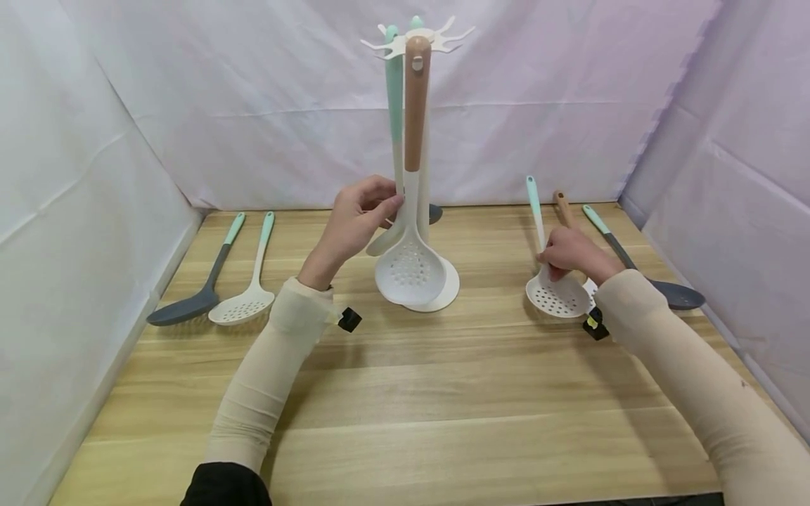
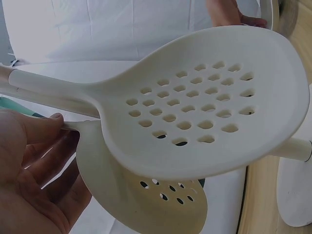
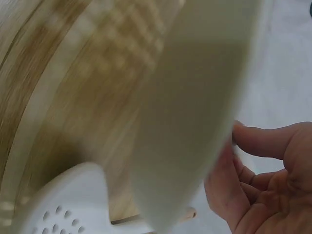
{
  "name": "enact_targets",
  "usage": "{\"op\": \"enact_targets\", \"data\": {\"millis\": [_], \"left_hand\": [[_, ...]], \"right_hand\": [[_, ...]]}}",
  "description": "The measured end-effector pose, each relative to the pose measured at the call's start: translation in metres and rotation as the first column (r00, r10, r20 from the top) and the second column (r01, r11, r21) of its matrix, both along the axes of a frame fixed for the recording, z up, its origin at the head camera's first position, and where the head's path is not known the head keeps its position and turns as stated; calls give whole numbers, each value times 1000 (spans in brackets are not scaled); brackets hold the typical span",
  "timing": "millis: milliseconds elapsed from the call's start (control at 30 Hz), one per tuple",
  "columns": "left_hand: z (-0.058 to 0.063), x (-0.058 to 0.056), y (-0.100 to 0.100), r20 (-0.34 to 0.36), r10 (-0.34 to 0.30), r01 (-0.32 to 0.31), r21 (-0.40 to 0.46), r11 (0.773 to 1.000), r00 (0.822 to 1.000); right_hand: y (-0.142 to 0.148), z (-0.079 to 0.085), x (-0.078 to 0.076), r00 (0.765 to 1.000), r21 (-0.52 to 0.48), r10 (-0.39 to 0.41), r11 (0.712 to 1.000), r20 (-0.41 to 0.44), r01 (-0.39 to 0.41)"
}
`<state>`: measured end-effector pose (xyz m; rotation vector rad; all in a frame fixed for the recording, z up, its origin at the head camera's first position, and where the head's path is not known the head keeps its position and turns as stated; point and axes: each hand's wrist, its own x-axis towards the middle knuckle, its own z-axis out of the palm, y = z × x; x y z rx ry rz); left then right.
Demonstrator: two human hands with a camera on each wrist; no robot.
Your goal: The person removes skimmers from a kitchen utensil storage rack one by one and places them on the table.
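A white utensil rack (image 1: 448, 284) with several curved hooks stands at the back middle of the table. On its front hangs a white skimmer with a brown handle (image 1: 415, 105). Behind that, my left hand (image 1: 357, 218) pinches the neck of a hanging white skimmer with a mint handle (image 1: 394, 98); its holed head (image 2: 112, 170) shows below the front skimmer in the left wrist view. Over on the right, my right hand (image 1: 572, 249) grips another mint-handled white skimmer (image 1: 557, 296) near its neck, its blurred head (image 3: 190, 107) large in the right wrist view.
On the left lie a grey turner (image 1: 186, 307) and a white slotted turner (image 1: 243, 306), both mint-handled. Beside my right hand lie a brown-handled white slotted utensil (image 3: 73, 204) and a grey mint-handled utensil (image 1: 680, 295). A grey head (image 1: 435, 213) shows behind the rack. White cloth (image 1: 253, 140) encloses the table.
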<state>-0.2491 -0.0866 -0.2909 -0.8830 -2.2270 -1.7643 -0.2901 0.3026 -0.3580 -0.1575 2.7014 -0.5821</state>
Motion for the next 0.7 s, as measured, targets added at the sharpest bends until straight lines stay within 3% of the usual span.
{"op": "enact_targets", "data": {"millis": [333,700], "left_hand": [[-1,2,1,3,-3,3,7,1000,1000],[0,3,0,12,6,-6,2,1000,1000]], "right_hand": [[14,-21,-11,987,67,-55,997,154,45],[15,-26,-11,989,116,-30,993,147,13]]}}
